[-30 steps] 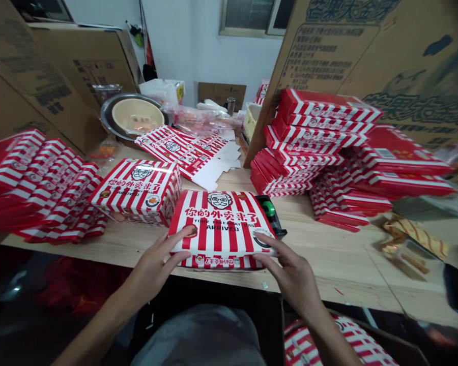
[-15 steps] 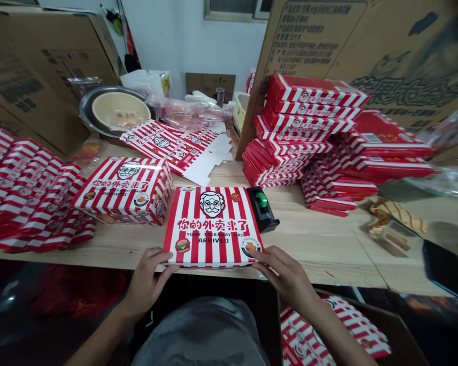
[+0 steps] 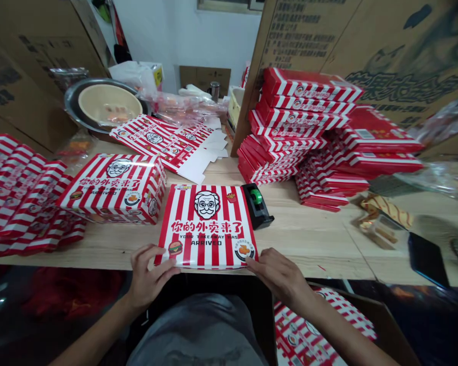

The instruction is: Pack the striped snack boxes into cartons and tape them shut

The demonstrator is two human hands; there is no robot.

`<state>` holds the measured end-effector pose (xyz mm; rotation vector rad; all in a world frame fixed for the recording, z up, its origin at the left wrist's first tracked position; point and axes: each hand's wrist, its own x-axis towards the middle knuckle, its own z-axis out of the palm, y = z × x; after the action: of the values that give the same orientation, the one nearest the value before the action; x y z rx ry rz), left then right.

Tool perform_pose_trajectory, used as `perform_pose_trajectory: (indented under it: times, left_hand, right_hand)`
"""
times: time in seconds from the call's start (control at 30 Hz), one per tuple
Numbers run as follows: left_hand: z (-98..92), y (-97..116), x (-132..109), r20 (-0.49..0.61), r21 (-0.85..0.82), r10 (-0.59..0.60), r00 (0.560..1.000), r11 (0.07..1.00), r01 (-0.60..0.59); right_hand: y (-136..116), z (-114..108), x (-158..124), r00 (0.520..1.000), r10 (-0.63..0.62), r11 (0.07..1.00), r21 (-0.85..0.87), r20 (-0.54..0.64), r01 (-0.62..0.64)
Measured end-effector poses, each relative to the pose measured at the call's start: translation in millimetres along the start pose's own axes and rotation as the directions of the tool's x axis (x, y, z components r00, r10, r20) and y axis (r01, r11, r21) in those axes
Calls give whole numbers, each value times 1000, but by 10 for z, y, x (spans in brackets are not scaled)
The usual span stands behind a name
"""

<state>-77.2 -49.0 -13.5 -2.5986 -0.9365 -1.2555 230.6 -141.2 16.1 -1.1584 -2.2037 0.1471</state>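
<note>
A red-and-white striped takeaway box [image 3: 209,229] with a printed bearded face lies at the table's front edge, its lid down. My left hand [image 3: 148,272] grips its front left corner, the thumb along the front edge and the fingers at the side. At the front right corner, my right hand [image 3: 277,274] pinches the box, fingertips against the lid's edge. A black tape dispenser [image 3: 257,206] with a green roll stands right beside the box. To its left sits a taller striped box [image 3: 114,188], closed.
Stacked striped boxes [image 3: 309,107] stand at the back right. Flattened cartons [image 3: 168,140] lie behind, near a beige bowl [image 3: 110,104]. More striped boxes [image 3: 23,193] lean at far left. A phone [image 3: 427,259] rests at right; an open carton of striped sheets [image 3: 324,325] stands below.
My view has shifted slightly, so the scene sits a little further left. Both hands stay at the box's front corners; the right fingers now sit closer along the front edge.
</note>
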Motion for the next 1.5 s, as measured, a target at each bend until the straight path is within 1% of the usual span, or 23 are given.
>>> perform_pose_trajectory:
  times: [0.1, 0.2, 0.3, 0.37, 0.4, 0.43, 0.47, 0.5, 0.57, 0.6, 0.63, 0.73, 0.83, 0.9, 0.97, 1.1, 1.2, 1.3, 1.37, 1.4, 1.43, 1.47, 1.5]
  left_hand:
    - [36, 67, -28, -34, 26, -20, 999, 999, 21]
    - [55, 128, -15, -61, 40, -22, 998, 999, 25]
    - [84, 179, 0, -72, 97, -15, 997, 995, 22]
    - [108, 201, -6, -101, 128, -15, 995, 991, 28]
    - [121, 207, -13, -121, 138, -13, 993, 990, 30]
    - [132, 209, -20, -141, 141, -9, 990, 990, 29]
    - [143, 208, -26, -150, 131, -7, 989, 991, 27]
    - [154, 205, -29, -145, 104, -8, 989, 994, 23]
    - [181, 204, -24, -123, 27, -11, 992, 1000, 15]
    - [198, 211, -14, -116, -2, -17, 993, 1000, 16]
    - [219, 223, -1, -119, -17, -23, 993, 1000, 21]
    - [296, 293, 55, -146, -5, -64, 987, 998, 64]
    - [368, 360, 97, -138, -3, -94, 986, 996, 95]
    - [395, 378, 108, -124, 12, -93, 988, 995, 95]
    - [402, 377, 113, -105, 35, -81, 991, 996, 85]
    - [372, 377, 153, -90, 75, -48, 995, 996, 55]
    - [348, 406, 199, -89, 78, -24, 996, 996, 31]
    - [352, 443, 220, -90, 49, -28, 996, 998, 32]
    - [359, 457, 226, -100, 36, -37, 994, 999, 41]
    - [357, 458, 232, -102, 35, -30, 994, 999, 34]
    - [349, 456, 242, -102, 39, -15, 995, 999, 19]
    - [336, 449, 255, -95, 44, 8, 995, 999, -4]
    - [318, 438, 272, -83, 48, 35, 996, 998, -31]
  right_hand:
    - [17, 47, -23, 999, 42, 999, -33, -11, -42]
    - [-10, 126, -45, 994, 59, 991, -115, -98, -70]
    - [-83, 206, -75, 978, 100, 985, -121, -182, -123]
    - [-99, 213, -79, 971, 154, 985, -48, -182, -166]
    - [-73, 198, -70, 965, 208, 978, 41, -157, -204]
    - [-17, 173, -53, 940, 310, 945, 158, -144, -287]
    - [72, 141, -31, 881, 449, 874, 277, -149, -399]
    - [194, 109, -4, 784, 598, 773, 378, -166, -509]
    - [500, 59, 53, 512, 823, 561, 500, -247, -660]
    - [662, 48, 80, 423, 864, 504, 517, -275, -692]
    - [810, 48, 104, 378, 887, 462, 531, -266, -711]
    - [1078, 103, 139, 359, 925, 360, 583, -123, -729]
    - [1055, 195, 81, 348, 935, 304, 650, -64, -697]
    - [971, 285, -7, 323, 941, 303, 685, -105, -662]
    - [916, 405, -102, 278, 946, 313, 694, -168, -649]
    - [980, 607, -212, 188, 952, 304, 683, -241, -664]
    - [975, 574, -228, 149, 958, 281, 697, -245, -659]
    - [627, 449, -188, 104, 953, 284, 716, -286, -638]
    - [198, 422, -84, 120, 956, 285, 741, -269, -608]
    - [-36, 440, -1, 157, 960, 278, 763, -230, -584]
    - [-259, 477, 101, 234, 967, 217, 822, -105, -526]
    - [-451, 527, 216, 291, 957, 131, 863, 19, -488]
    - [-600, 585, 335, 310, 944, 49, 882, 112, -468]
